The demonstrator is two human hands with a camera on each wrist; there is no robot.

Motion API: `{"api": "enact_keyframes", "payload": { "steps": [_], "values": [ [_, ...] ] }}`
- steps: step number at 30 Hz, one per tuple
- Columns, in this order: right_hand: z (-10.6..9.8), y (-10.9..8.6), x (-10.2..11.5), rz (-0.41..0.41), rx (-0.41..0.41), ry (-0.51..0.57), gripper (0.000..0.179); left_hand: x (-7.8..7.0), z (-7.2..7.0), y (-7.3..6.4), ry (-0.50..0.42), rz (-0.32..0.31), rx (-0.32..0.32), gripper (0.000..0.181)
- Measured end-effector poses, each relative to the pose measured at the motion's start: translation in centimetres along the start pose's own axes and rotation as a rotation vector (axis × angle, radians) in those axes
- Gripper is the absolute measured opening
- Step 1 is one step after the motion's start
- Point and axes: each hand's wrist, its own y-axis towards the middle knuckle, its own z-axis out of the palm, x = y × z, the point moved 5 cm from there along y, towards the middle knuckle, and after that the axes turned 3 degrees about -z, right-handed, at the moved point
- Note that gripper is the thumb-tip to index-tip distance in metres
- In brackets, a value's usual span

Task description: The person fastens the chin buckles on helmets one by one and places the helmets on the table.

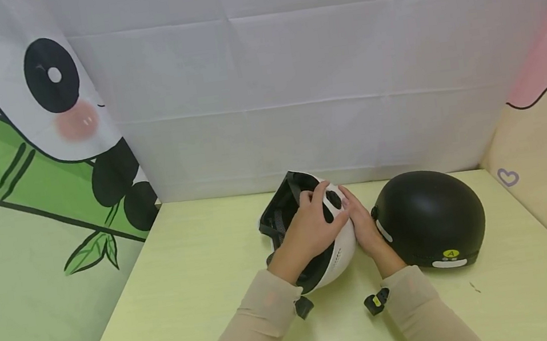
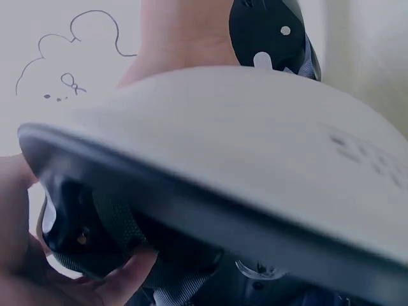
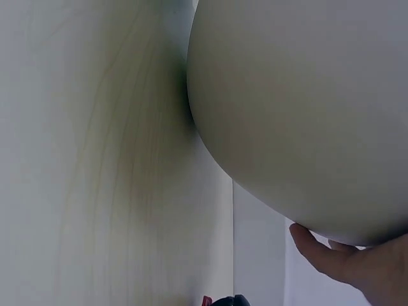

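A white helmet (image 1: 346, 247) is tilted on its side on the table, its dark lined opening facing left. My left hand (image 1: 307, 232) grips the rim, fingers bent into the opening and thumb on the white shell. In the left wrist view, a fingertip lies inside near a dark strap (image 2: 175, 290). My right hand (image 1: 362, 225) rests along the outer right side of the shell with extended fingers. The right wrist view shows its fingertips against the smooth shell (image 3: 287, 115). A black helmet (image 1: 429, 213) sits dome up just right of my right hand.
The pale yellow table (image 1: 191, 296) meets a white cloth backdrop (image 1: 292, 76) behind the helmets. A small dark device (image 1: 375, 302) is at my right wrist. Printed side panels stand at left and right.
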Motion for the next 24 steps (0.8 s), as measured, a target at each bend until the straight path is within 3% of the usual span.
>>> {"api": "enact_keyframes", "payload": {
  "steps": [4, 10, 15, 19, 24],
  "values": [
    [0.3, -0.2, 0.1, -0.010, -0.002, 0.041, 0.054, -0.2, 0.2, -0.2, -0.036, -0.020, -0.003, 0.063],
    [0.5, -0.5, -0.3, 0.002, 0.002, 0.212, 0.055, -0.4, 0.4, -0.4, -0.115, -0.053, -0.011, 0.054],
    [0.7, -0.3, -0.3, -0.017, 0.006, 0.260, 0.055, -0.4, 0.3, -0.3, -0.137, -0.066, -0.065, 0.051],
    [0.5, -0.1, -0.1, -0.016, -0.011, 0.224, 0.053, -0.2, 0.2, -0.1, -0.154, -0.059, -0.103, 0.049],
    [-0.4, 0.6, 1.2, -0.030, -0.045, 0.054, 0.052, -0.1, -0.3, 0.3, -0.210, -0.045, -0.159, 0.046]
  ]
}}
